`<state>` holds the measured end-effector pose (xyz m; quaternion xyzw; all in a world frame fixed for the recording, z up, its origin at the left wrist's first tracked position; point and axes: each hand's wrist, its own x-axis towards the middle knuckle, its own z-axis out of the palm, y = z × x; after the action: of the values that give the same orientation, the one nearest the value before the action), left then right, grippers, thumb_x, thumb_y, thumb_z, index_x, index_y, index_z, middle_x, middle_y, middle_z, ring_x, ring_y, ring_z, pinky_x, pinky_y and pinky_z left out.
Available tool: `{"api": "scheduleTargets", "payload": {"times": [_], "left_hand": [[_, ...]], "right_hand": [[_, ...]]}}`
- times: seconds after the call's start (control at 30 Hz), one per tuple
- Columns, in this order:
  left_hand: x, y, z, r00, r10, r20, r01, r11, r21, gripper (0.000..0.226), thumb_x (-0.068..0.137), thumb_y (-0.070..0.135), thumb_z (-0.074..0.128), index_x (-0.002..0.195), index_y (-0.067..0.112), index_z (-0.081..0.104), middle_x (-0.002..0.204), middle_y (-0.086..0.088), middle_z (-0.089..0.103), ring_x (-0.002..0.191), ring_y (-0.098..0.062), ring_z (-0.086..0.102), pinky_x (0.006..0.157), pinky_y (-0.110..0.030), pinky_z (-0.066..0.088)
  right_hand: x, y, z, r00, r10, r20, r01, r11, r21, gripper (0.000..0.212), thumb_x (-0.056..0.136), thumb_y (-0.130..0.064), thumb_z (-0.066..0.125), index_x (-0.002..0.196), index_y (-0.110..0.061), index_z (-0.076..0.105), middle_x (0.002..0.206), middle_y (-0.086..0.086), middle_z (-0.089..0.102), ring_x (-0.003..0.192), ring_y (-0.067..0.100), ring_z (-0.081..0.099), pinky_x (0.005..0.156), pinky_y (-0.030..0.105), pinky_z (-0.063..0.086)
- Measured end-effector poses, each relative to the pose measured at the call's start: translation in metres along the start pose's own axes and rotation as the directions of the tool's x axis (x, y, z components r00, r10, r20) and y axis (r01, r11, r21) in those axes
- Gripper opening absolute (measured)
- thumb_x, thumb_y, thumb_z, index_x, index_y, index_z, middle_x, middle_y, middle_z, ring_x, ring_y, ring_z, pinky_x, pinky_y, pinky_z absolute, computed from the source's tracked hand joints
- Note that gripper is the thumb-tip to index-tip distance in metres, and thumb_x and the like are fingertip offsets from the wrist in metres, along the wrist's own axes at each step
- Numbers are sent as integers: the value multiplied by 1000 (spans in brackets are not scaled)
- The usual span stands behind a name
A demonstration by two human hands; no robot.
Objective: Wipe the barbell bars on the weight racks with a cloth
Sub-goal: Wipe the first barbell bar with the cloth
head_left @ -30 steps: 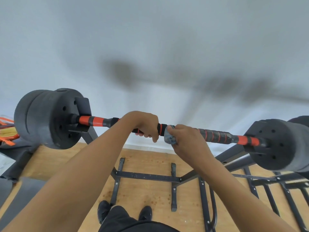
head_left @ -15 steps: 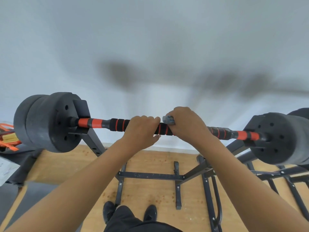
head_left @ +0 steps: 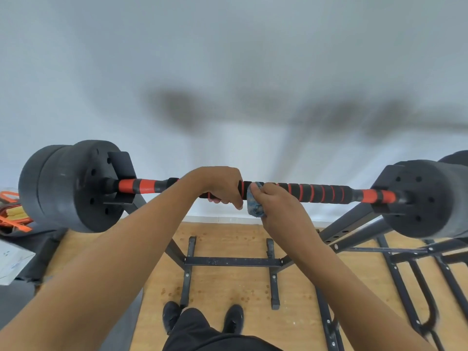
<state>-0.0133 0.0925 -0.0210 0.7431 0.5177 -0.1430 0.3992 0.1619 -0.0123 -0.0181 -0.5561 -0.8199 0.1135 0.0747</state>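
**Cloth at Mid-Bar, Bare Grip to the Right**

Two bare forearms (head_left: 121,254) reached up and forward from the camera wearer, above a pair of black shoes (head_left: 172,316) on the wooden floor (head_left: 228,290). The left hand (head_left: 222,186) was clenched over the top of the bar (head_left: 321,193), fingers curled round it near its middle. Just beside it, the right hand (head_left: 277,207) clutched a bunched blue-grey cloth (head_left: 254,205) and pressed it against the front and underside of the bar.

The bar lay on the black rack (head_left: 233,261), its long axis running straight across the view from left to right. It ended in the left weight plates (head_left: 68,186) and the right weight plates (head_left: 425,198).

From the cloth, the ribbed black-and-orange foam grip stretched away rightward, uncovered, to an orange collar just short of the right weight plates. Leftward, the left hand blocked the way. The right hand, with the cloth in its grasp, was the nearer to that bare stretch, so a stroke to the right along the bar's axis looked the likelier call.

Behind everything stood a plain pale wall (head_left: 228,72), crossed by blurred shadows.
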Motion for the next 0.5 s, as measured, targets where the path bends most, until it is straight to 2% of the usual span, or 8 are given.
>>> {"api": "scheduleTargets", "payload": {"times": [0.07,0.13,0.2,0.23,0.3,0.4,0.43,0.5], "left_hand": [[-4,1,-1,1000,12,-4,-12,1000,-3,26,85,33,79,80,11,67,58,2,66,50,-17,62,58,-32,54],[-10,0,11,970,44,-238,5,979,204,31,83,49,77,82,20,66,62,8,69,56,-13,67,61,-29,54],[-16,-6,31,844,152,-514,105,893,438,35,84,59,71,87,26,59,69,10,62,63,-14,63,63,-28,48],[-17,-11,42,782,212,-586,142,855,498,35,86,59,68,91,26,57,72,10,60,65,-15,61,63,-28,46],[-15,-20,59,708,278,-649,193,809,556,31,89,50,68,90,22,55,68,8,56,58,-18,56,57,-29,45],[-8,-23,63,632,288,-719,229,817,529,27,82,25,71,69,19,48,50,6,42,41,-20,41,45,-26,38],[-7,-22,61,643,274,-715,227,824,519,24,83,22,68,69,20,49,50,6,41,41,-20,41,46,-26,36],[-7,-19,55,708,231,-667,214,830,515,12,90,25,60,78,23,57,57,8,45,51,-19,50,53,-28,38]], "right_hand": [[-6,1,-5,999,6,-41,-3,999,52,59,87,2,64,143,-14,54,108,3,58,98,24,57,75,39,55],[-5,6,-19,993,25,-114,-10,991,132,47,83,7,63,124,-16,65,92,1,55,79,20,56,65,36,53],[9,14,-30,985,51,-162,-30,991,129,28,82,7,60,94,-18,63,79,0,51,67,18,52,58,29,46],[21,15,-34,988,64,-140,-49,992,112,22,82,4,60,82,-17,56,75,1,49,64,20,52,57,30,44],[42,11,-35,997,54,-50,-50,996,77,17,83,-3,58,71,-13,50,70,3,48,63,25,53,59,38,47],[52,-10,-23,998,46,43,-46,999,-2,16,86,-9,53,71,-14,54,70,-4,41,65,20,51,59,32,43],[49,-16,-18,998,47,45,-47,999,-2,13,88,-9,53,76,-14,56,73,-4,40,67,19,50,59,32,42],[38,-25,-11,999,39,31,-38,999,-26,11,93,-9,55,99,-15,62,84,-3,45,73,16,48,61,30,43]]}}
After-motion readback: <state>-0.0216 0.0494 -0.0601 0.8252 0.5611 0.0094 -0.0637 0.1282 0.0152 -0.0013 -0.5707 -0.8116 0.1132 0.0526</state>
